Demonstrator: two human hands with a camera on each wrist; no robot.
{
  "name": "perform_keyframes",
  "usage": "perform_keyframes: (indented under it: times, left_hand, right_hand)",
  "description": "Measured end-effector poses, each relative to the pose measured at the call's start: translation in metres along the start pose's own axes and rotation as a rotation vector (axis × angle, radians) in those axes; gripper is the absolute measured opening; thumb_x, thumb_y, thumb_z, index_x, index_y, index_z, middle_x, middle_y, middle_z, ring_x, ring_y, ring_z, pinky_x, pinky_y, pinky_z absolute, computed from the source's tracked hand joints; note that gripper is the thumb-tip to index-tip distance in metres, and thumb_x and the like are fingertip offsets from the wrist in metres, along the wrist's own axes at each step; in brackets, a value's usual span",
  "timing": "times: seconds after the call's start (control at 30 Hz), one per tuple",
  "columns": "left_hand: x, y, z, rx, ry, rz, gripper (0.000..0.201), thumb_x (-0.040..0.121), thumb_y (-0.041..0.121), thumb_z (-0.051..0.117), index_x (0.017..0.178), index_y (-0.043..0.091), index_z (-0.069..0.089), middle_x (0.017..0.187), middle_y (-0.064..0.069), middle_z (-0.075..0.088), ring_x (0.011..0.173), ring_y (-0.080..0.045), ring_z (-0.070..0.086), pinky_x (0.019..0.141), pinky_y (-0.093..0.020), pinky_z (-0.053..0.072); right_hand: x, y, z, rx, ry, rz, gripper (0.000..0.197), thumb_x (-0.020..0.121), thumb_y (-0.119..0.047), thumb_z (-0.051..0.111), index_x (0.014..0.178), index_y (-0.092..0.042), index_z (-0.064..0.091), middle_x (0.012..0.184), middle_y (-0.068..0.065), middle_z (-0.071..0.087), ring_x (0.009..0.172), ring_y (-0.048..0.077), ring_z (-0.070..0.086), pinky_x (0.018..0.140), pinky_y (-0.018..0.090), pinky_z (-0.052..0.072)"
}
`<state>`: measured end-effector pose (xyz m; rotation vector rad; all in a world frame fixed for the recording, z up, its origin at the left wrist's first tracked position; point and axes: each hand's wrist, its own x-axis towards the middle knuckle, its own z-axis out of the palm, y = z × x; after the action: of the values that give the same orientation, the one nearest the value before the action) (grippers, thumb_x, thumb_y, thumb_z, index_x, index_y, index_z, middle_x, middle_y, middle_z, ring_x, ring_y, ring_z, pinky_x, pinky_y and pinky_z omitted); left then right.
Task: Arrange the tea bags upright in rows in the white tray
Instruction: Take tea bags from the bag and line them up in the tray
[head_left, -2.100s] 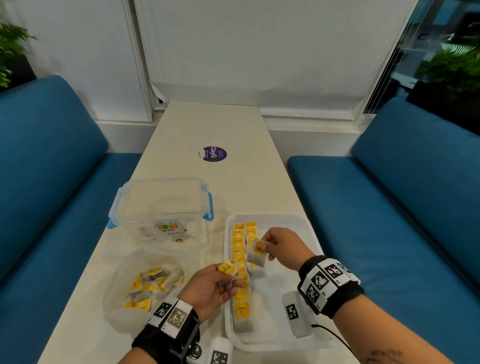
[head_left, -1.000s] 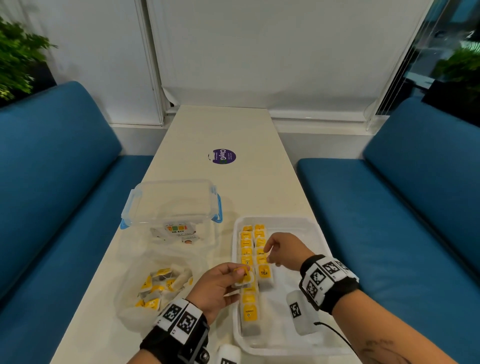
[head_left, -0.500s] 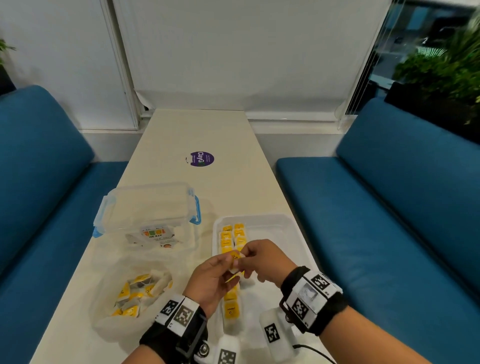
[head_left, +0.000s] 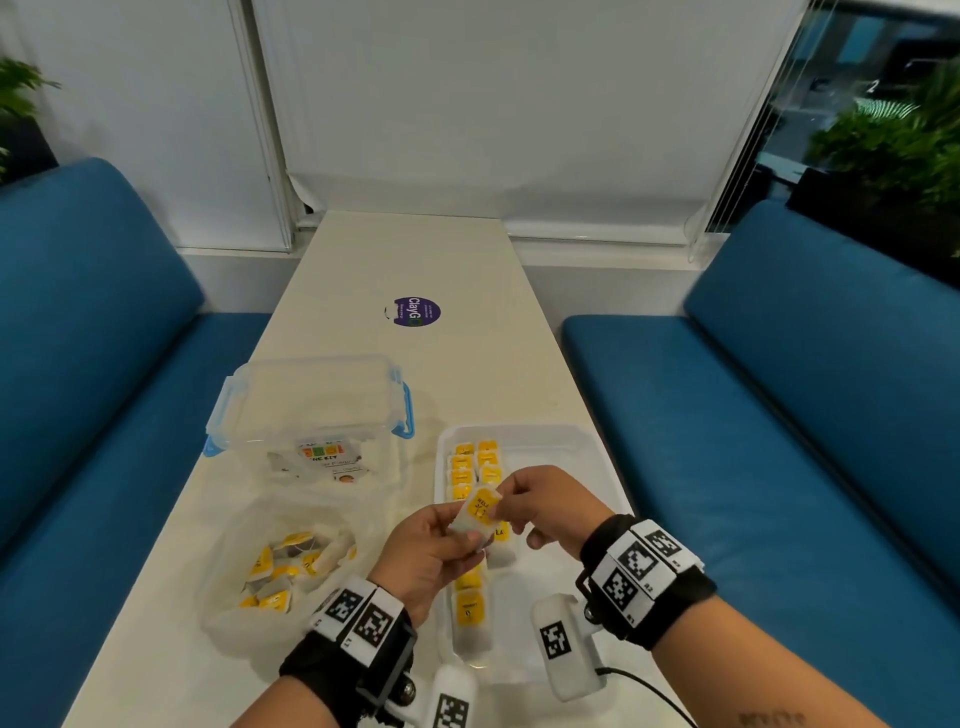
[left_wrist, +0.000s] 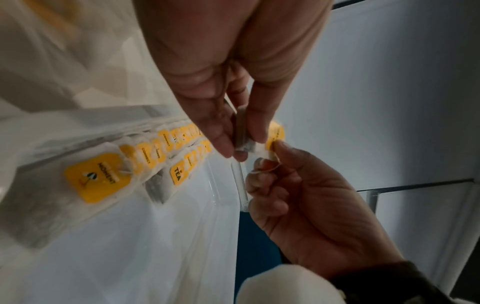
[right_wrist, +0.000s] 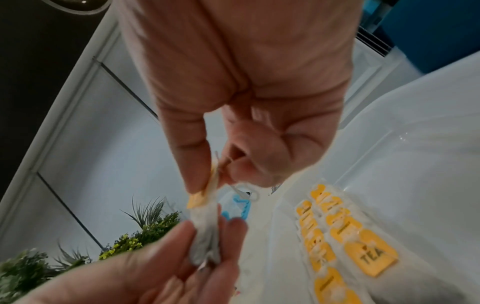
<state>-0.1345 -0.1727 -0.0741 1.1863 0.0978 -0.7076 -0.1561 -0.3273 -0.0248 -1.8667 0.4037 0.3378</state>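
One tea bag (head_left: 478, 512) with a yellow tag hangs between both hands above the white tray (head_left: 582, 441). My left hand (head_left: 464, 536) pinches its lower pouch end, and my right hand (head_left: 503, 501) pinches the top by the tag. The left wrist view shows the pouch (left_wrist: 242, 131) pinched by the left hand (left_wrist: 244, 148). In the right wrist view, the right hand (right_wrist: 215, 181) pinches the tag end of the bag (right_wrist: 205, 222). Two rows of tea bags (head_left: 475, 462) stand along the tray's left side, partly hidden by my hands.
A crumpled clear plastic bag (head_left: 291, 566) with several loose tea bags lies left of the tray. Behind it stands a clear lidded box (head_left: 311, 400) with blue clips. A purple sticker (head_left: 415, 312) sits mid-table. Blue sofas flank the table.
My right hand left the second row and came to the left hand. Both now hold the tea bag that the left hand had, slightly higher above the tray.
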Motion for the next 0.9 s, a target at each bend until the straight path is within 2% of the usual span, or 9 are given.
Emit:
perform_keyframes:
  times: [0.1,0.23,0.33,0.4,0.47,0.53,0.6,0.7,0.9]
  left_hand:
    - [-0.001,-0.001,-0.001,0.085,0.032,0.050,0.024,0.078,-0.011,0.063,0.093,0.007,0.061,0.076,-0.007,0.071,0.069,-0.015,0.069,0.063,-0.024,0.056]
    - [0.001,-0.002,-0.005,0.203,0.080,0.096,0.017,0.081,-0.005,0.064,0.092,0.008,0.060,0.078,-0.008,0.068,0.066,-0.013,0.065,0.062,-0.023,0.053]
    - [0.005,-0.005,-0.011,0.258,0.148,0.120,0.017,0.083,-0.003,0.062,0.088,0.013,0.061,0.084,-0.006,0.066,0.073,-0.015,0.059,0.065,-0.025,0.046]
    - [0.007,-0.008,-0.015,0.321,0.185,0.128,0.019,0.084,-0.002,0.062,0.089,0.016,0.062,0.090,-0.003,0.063,0.077,-0.013,0.057,0.064,-0.023,0.044]
    - [0.007,-0.012,-0.020,0.422,0.191,0.122,0.023,0.083,-0.004,0.062,0.097,0.014,0.061,0.097,0.000,0.059,0.084,-0.014,0.054,0.062,-0.018,0.042]
    - [0.008,-0.017,-0.024,0.527,0.174,0.112,0.030,0.081,-0.008,0.061,0.102,0.014,0.060,0.105,-0.001,0.057,0.082,-0.013,0.053,0.064,-0.017,0.043]
    - [0.010,-0.021,-0.027,0.639,0.165,0.113,0.039,0.079,-0.013,0.057,0.103,0.018,0.059,0.113,-0.005,0.056,0.077,-0.015,0.056,0.074,-0.023,0.048]
    - [0.014,-0.026,-0.029,0.794,0.178,0.122,0.048,0.077,-0.015,0.053,0.108,0.021,0.059,0.118,-0.005,0.052,0.104,-0.029,0.056,0.093,-0.032,0.047]
    - [0.015,-0.030,-0.030,0.899,0.163,0.136,0.050,0.079,-0.015,0.048,0.111,0.022,0.058,0.114,-0.002,0.046,0.107,-0.026,0.054,0.092,-0.028,0.047]
  right_hand:
    - [0.000,0.006,0.007,-0.066,-0.033,-0.024,0.015,0.078,-0.010,0.069,0.070,-0.016,0.058,0.066,0.001,0.057,0.059,0.009,0.050,0.046,0.019,0.036]
    - [0.002,0.009,0.008,-0.059,0.070,-0.093,0.018,0.085,-0.011,0.065,0.070,-0.017,0.056,0.065,0.002,0.058,0.056,0.008,0.051,0.043,0.019,0.035]
    - [0.003,0.010,0.005,-0.101,0.150,-0.146,0.023,0.088,-0.009,0.061,0.069,-0.017,0.052,0.064,0.001,0.056,0.043,-0.001,0.050,0.040,0.011,0.034]
    - [0.007,0.013,0.004,-0.199,0.219,-0.165,0.025,0.090,-0.011,0.059,0.069,-0.020,0.049,0.069,0.002,0.056,0.049,-0.001,0.052,0.049,0.013,0.038]
    - [0.012,0.018,0.001,-0.315,0.274,-0.146,0.026,0.090,-0.015,0.058,0.068,-0.024,0.047,0.077,0.002,0.057,0.066,0.011,0.053,0.061,0.020,0.041]
    - [0.013,0.022,-0.003,-0.369,0.219,-0.097,0.024,0.091,-0.018,0.058,0.070,-0.023,0.047,0.077,0.000,0.056,0.067,0.012,0.052,0.060,0.020,0.042]
    - [0.013,0.023,-0.006,-0.387,0.115,-0.012,0.017,0.091,-0.019,0.058,0.077,-0.017,0.050,0.071,-0.002,0.056,0.059,0.007,0.050,0.048,0.016,0.039]
    - [0.013,0.023,-0.009,-0.491,-0.006,0.114,0.007,0.093,-0.019,0.055,0.087,-0.015,0.053,0.067,-0.003,0.057,0.054,0.006,0.047,0.045,0.017,0.037]
    - [0.028,0.017,-0.006,-0.711,-0.290,0.255,0.004,0.096,-0.013,0.048,0.097,-0.013,0.051,0.076,-0.002,0.062,0.062,0.005,0.057,0.048,0.014,0.039]
